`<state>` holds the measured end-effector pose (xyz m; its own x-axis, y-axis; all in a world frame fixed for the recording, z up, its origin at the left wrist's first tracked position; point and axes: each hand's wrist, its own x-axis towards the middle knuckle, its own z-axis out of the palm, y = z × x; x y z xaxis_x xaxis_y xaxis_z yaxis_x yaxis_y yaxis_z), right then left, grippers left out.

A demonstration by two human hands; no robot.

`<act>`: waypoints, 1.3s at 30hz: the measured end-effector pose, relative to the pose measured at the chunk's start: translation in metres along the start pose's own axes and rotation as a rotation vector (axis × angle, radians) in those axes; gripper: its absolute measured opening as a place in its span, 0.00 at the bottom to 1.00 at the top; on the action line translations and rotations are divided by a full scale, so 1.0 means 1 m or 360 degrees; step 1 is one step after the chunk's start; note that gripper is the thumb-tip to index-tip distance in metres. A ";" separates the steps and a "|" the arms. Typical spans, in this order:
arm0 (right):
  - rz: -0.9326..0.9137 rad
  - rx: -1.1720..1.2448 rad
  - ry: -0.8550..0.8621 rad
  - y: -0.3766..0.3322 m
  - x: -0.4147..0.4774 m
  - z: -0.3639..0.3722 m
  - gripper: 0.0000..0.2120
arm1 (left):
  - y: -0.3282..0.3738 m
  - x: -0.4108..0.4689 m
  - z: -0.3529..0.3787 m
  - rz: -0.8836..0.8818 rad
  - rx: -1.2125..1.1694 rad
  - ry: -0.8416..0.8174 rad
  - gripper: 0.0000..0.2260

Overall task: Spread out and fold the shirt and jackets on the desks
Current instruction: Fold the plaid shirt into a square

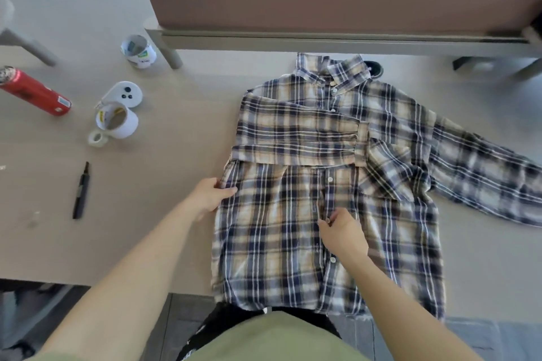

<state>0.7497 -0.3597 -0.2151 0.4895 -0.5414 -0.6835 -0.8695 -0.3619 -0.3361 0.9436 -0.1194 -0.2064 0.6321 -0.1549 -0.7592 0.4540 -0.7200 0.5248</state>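
At the far left of the surface (pixel 164 155), a red can (pixel 35 91) is laid on its side, and a white cup (pixel 117 120) and a black pen (pixel 81 192) are seen to its right. Further right, the plaid shirt (pixel 293 243) is spread front-up, its collar turned away from the person and its hem draped over the near edge. One sleeve is folded across the chest; the other is stretched out to the right. The shirt's left side edge is gripped by the left hand (pixel 209 195), thumb on top. The button strip near the middle is pinched by the right hand (pixel 341 231), fingers curled.
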 end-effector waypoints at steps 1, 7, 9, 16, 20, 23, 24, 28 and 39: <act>-0.0018 0.0003 0.0039 -0.002 -0.002 0.003 0.15 | -0.001 -0.001 -0.001 0.0000 0.0001 0.0014 0.10; -0.0110 -0.0028 0.0137 -0.017 -0.012 0.018 0.12 | -0.016 -0.004 -0.002 -0.0148 -0.0507 0.0000 0.14; -0.0034 0.0053 0.0087 -0.023 -0.008 0.021 0.10 | -0.023 -0.003 -0.001 -0.0156 -0.0563 0.0011 0.12; 0.0008 -0.0104 0.0117 -0.025 -0.013 0.027 0.13 | -0.025 -0.001 0.002 -0.0053 -0.0499 0.0006 0.07; 0.0082 0.0018 0.0101 -0.024 -0.010 0.033 0.13 | -0.034 0.009 0.000 -0.0046 -0.0410 0.0067 0.06; 0.0104 0.0127 0.0096 -0.020 -0.005 0.032 0.14 | -0.037 0.014 -0.001 -0.0055 -0.0430 0.0076 0.06; 0.0085 0.0150 0.0133 -0.017 -0.006 0.031 0.13 | -0.035 0.012 -0.001 -0.0057 -0.0443 0.0057 0.06; -0.0003 0.0137 0.0254 -0.013 -0.014 0.024 0.10 | -0.036 0.010 -0.002 -0.0076 -0.0582 0.0036 0.10; 0.0103 0.0229 0.0068 -0.017 -0.015 0.033 0.14 | -0.036 0.012 0.000 -0.0078 -0.0646 -0.0005 0.04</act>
<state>0.7551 -0.3202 -0.2205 0.4321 -0.5931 -0.6793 -0.8981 -0.2145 -0.3840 0.9353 -0.0952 -0.2343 0.6020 -0.1294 -0.7880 0.6948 -0.4014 0.5967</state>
